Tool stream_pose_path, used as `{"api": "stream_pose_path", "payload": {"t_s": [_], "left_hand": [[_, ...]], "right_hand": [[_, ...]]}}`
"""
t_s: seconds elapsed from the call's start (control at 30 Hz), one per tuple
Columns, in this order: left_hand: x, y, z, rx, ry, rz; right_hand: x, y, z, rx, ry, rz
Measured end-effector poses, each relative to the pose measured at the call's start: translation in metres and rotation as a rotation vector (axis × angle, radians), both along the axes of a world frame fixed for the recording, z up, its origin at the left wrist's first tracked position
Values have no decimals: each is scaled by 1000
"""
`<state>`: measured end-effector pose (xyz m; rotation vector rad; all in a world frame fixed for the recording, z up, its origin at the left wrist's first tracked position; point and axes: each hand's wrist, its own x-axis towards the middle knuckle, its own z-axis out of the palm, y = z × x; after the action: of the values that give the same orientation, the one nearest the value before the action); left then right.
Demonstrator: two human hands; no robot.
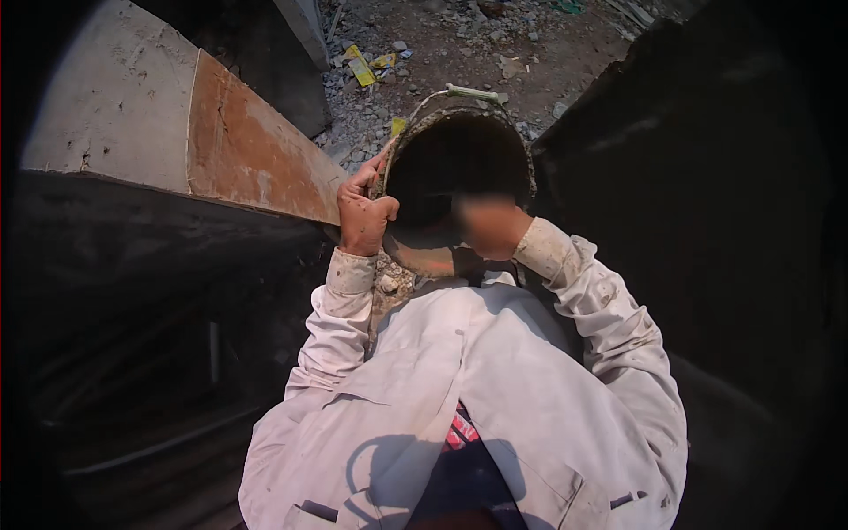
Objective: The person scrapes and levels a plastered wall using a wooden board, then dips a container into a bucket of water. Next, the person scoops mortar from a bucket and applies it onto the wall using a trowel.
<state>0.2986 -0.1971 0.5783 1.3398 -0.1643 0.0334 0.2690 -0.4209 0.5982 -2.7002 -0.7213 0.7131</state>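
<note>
A round bucket (426, 258) with a crusted, mortar-spattered rim stands tilted in front of my chest, its mouth toward me. The inside is mostly in deep shadow, so its contents are hidden. My left hand (363, 210) grips the left side of the rim, thumb on the near side and fingers along the outside. At the near right part of the mouth is my right hand (491, 227). It is blurred, and its fingers and anything in them cannot be made out. The wire handle's pale grip (477, 94) lies against the far rim.
To the left a ledge (106, 97) of pale concrete with a reddish-brown end (256, 146) reaches close to my left hand. A dark wall (680, 194) rises at the right. Beyond the bucket lies rubble-strewn ground (442, 53) with yellow wrappers (360, 67).
</note>
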Motion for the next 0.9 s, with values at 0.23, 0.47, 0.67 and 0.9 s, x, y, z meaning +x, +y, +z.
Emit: {"api": "stream_pose_path", "payload": {"t_s": [0.23, 0.47, 0.67, 0.9], "left_hand": [[62, 8, 0, 29, -119, -45], [172, -24, 2, 119, -223, -78], [268, -86, 5, 211, -180, -95], [356, -149, 33, 375, -331, -159]], "right_hand": [[25, 29, -29, -21, -123, -2], [154, -20, -61, 221, -314, -170], [257, -70, -62, 164, -269, -427], [308, -125, -76, 235, -468, -173]]}}
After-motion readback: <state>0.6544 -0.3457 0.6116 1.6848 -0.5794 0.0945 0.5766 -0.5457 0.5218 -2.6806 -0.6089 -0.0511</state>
